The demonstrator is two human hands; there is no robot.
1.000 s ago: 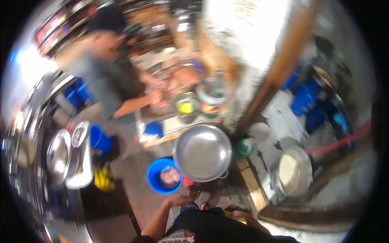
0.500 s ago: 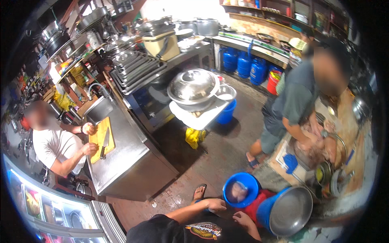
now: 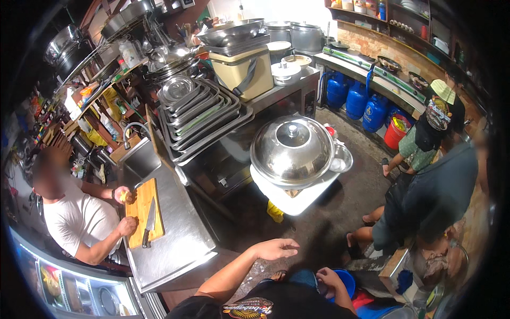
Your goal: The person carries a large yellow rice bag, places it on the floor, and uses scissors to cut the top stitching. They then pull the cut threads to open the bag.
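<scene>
My left hand (image 3: 275, 249) is stretched forward, palm down, fingers open and holding nothing. It is over the floor, short of the white table (image 3: 293, 204), which bears a wide metal pan under a domed steel lid (image 3: 291, 154). My right hand (image 3: 331, 283) is close to my body, fingers loosely bent and slightly apart, and I see nothing in it. Just beyond it is a blue tub (image 3: 348, 282), partly hidden by the hand. To the left, a co-worker in a white shirt holds a small yellowish piece (image 3: 125, 196) beside a cutting board (image 3: 137, 212) with a knife (image 3: 150, 223).
A steel counter (image 3: 183, 242) with a sink (image 3: 139, 159) runs along the left. Stacked metal trays (image 3: 207, 125) and a beige cooler box (image 3: 241, 72) fill the back counter. Blue gas cylinders (image 3: 355, 102) and a red bucket (image 3: 394, 133) stand under the stove bench. Two people work at right.
My view has shifted toward the back counter and table. My left hand has lifted and reached forward, its fingers straighter. The co-worker at right has turned, and another person shows beside them.
</scene>
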